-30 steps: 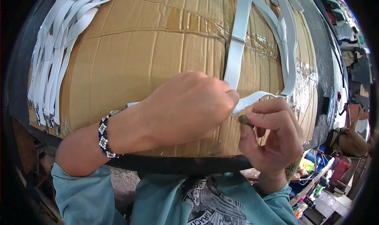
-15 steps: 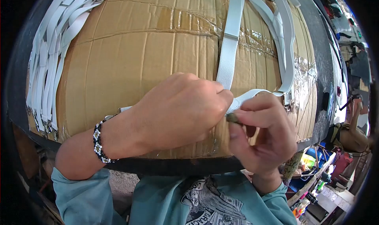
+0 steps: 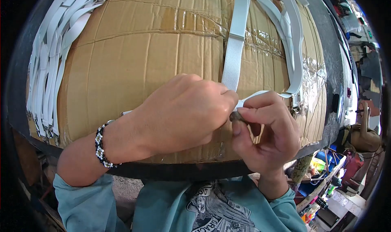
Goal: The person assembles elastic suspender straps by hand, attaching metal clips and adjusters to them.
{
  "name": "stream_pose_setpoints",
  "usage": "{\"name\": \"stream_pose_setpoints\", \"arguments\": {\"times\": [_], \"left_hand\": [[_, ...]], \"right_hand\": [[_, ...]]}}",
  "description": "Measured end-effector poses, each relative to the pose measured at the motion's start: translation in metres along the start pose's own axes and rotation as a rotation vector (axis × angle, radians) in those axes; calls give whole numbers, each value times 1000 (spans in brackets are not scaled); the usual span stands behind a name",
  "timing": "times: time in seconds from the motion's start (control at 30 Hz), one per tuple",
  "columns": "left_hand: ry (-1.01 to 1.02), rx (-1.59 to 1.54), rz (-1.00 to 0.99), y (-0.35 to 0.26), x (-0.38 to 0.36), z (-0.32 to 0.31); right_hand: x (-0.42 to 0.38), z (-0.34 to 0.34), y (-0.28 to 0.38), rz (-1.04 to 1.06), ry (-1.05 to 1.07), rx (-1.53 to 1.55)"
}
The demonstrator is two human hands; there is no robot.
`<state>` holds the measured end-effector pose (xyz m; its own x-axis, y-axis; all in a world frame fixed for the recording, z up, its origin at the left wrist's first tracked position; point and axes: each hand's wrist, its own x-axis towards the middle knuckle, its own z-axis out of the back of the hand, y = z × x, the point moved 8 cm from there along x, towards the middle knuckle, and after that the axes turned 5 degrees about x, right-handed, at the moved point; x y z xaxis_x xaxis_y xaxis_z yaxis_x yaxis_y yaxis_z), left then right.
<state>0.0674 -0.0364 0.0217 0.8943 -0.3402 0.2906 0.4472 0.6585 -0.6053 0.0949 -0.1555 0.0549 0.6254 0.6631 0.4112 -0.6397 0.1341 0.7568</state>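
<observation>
A pair of white elastic suspenders (image 3: 235, 61) runs down the cardboard, and its lower end goes in under the fingers of my left hand (image 3: 187, 114). That hand is a fist, knuckles up, with a beaded bracelet at the wrist. Between thumb and forefinger, my right hand (image 3: 271, 130) pinches a small dark lump (image 3: 236, 116) right beside the left fist; its kind cannot be made out. A white strap end (image 3: 240, 105) shows between the two hands. Another strap loop (image 3: 299, 48) curves down on the right to a metal clip (image 3: 295, 109).
A bundle of white suspenders (image 3: 51, 65) with metal clips hangs over the left side. The work surface is a taped cardboard sheet (image 3: 138, 61) on a dark table (image 3: 187, 171). Beyond the right edge are cluttered shelves (image 3: 321, 191) and another person's arm (image 3: 363, 128).
My right hand has shifted slightly left and up with the small dark lump, closer to the left fist. The left hand and the strap have moved a little left.
</observation>
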Motion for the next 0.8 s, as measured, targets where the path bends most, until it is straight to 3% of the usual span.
{"name": "stream_pose_setpoints", "arguments": {"times": [0.27,0.37,0.8], "left_hand": [[7,38,8,1,-1,-4],[2,20,-6,-1,-2,-2],[29,60,86,0,-2,-7]], "right_hand": [[-4,14,-18,-146,-57,-27],[4,0,5,-23,-19,49],[-11,10,-9,-45,-125,47]]}}
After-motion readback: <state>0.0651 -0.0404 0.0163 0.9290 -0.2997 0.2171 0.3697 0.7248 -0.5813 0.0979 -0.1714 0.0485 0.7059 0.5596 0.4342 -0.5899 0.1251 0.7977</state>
